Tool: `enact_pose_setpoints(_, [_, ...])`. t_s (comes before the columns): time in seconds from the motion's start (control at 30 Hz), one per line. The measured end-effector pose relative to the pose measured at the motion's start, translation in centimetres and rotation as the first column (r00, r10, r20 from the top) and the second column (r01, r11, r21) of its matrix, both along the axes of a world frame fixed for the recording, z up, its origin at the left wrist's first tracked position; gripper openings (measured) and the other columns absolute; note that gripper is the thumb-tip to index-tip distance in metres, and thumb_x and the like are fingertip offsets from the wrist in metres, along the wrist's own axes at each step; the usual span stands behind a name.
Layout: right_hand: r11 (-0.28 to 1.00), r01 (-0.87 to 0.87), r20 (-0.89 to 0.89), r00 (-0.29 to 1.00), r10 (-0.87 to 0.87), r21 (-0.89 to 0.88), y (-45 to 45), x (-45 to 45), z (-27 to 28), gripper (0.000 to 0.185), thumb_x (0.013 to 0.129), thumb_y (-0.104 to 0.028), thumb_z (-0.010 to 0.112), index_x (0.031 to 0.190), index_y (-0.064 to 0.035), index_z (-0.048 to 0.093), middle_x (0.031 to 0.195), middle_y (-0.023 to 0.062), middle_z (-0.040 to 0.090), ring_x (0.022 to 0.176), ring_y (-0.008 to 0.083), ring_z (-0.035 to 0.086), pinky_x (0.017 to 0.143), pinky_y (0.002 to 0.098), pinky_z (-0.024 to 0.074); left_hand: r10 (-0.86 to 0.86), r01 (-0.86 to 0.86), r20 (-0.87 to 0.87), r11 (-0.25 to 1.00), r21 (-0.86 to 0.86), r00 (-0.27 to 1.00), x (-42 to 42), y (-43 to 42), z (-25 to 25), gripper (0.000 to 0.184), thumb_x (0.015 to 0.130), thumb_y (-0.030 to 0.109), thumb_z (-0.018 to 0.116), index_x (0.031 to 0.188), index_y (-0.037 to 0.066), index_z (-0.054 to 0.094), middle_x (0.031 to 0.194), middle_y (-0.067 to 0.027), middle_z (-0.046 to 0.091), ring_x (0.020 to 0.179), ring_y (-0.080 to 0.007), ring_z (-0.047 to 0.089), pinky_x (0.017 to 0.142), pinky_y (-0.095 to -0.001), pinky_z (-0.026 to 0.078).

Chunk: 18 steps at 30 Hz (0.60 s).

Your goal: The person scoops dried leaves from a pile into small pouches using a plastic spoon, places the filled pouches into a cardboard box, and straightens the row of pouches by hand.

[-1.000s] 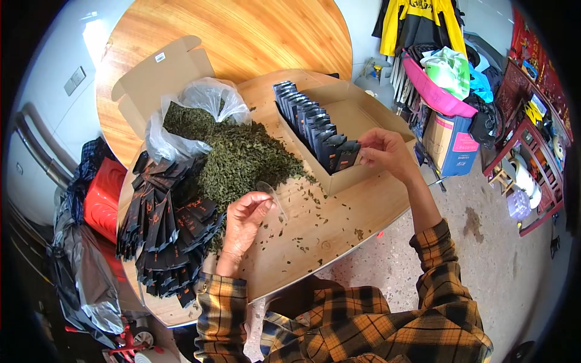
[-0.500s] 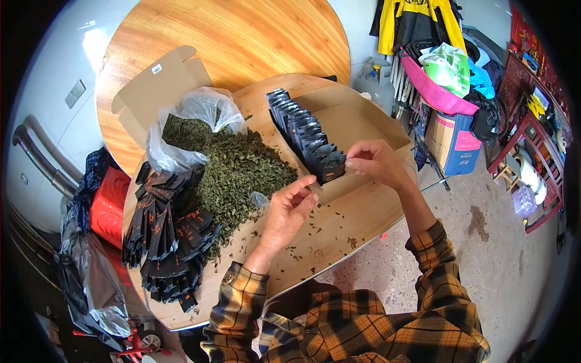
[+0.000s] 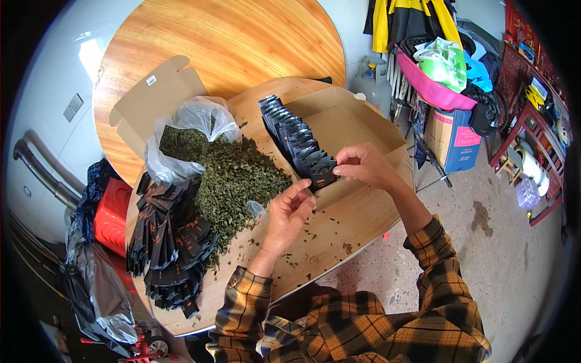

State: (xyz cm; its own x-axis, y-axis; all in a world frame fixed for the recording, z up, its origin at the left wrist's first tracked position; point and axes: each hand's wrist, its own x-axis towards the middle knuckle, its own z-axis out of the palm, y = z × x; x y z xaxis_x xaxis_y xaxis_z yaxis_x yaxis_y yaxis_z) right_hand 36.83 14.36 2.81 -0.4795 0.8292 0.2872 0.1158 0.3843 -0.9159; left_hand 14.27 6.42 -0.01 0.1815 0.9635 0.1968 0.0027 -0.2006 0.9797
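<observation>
At carton's (image 3: 380,140) left | black packets (image 3: 296,140), row axis far-left to near-right | left hand (image 3: 287,219): parted | right hand (image 3: 367,164): can't tell

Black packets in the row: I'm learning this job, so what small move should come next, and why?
Probably the left hand should pinch the nearest black packet: its thumb and forefinger stand apart beside that packet, while the right hand is at the opposite edge.

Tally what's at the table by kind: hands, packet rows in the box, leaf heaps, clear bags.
Hands: 2 (left hand, right hand)
Packet row: 1
Leaf heap: 1
Clear bag: 1
Total: 5
</observation>
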Motion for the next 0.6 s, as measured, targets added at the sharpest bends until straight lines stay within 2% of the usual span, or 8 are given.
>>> enact_pose_setpoints(0.37, [1.0, 0.01, -0.014, 1.0, -0.011, -0.023, -0.7, -0.9, 0.7, 0.01, 0.083, -0.008, 0.068, 0.083, 0.0009, 0.063, 0.072, 0.0034, 0.063, 0.059, 0.0081, 0.057, 0.055, 0.0224, 0.0443, 0.036, -0.036, 0.002, 0.999, 0.03, 0.999, 0.3, -0.1, 0.7, 0.037, 0.09, 0.004, 0.062, 0.126, 0.0, 0.054, 0.082, 0.0008, 0.06, 0.074, -0.005, 0.054, 0.069, -0.0201, 0.046])
enact_pose_setpoints(0.47, [0.998, 0.028, -0.018, 0.999, -0.029, -0.053, -0.6, -0.9, 0.5, 0.011, 0.083, -0.008, 0.069, 0.082, 0.0009, 0.063, 0.071, 0.0033, 0.063, 0.058, 0.0079, 0.057, 0.054, 0.0222, 0.0439, 0.084, -0.083, -0.024, 0.995, 0.046, 0.996, -0.2, 0.0, 1.2, 0.035, 0.09, 0.004, 0.062, 0.124, 0.0, 0.055, 0.081, 0.0024, 0.057, 0.072, -0.004, 0.051, 0.068, -0.019, 0.044])
enact_pose_setpoints(0.6, [1.0, 0.015, -0.006, 1.0, -0.015, -0.011, -0.3, -0.8, 0.1, 0.01, 0.082, -0.008, 0.069, 0.082, 0.0004, 0.063, 0.072, 0.0032, 0.063, 0.058, 0.0074, 0.056, 0.054, 0.022, 0.043, 0.138, -0.139, 0.023, 0.989, 0.042, 0.99, -0.9, 0.6, 0.6, 0.028, 0.091, 0.003, 0.06, 0.119, 0.0, 0.057, 0.078, 0.004, 0.055, 0.068, -0.0022, 0.046, 0.062, -0.0175, 0.04])
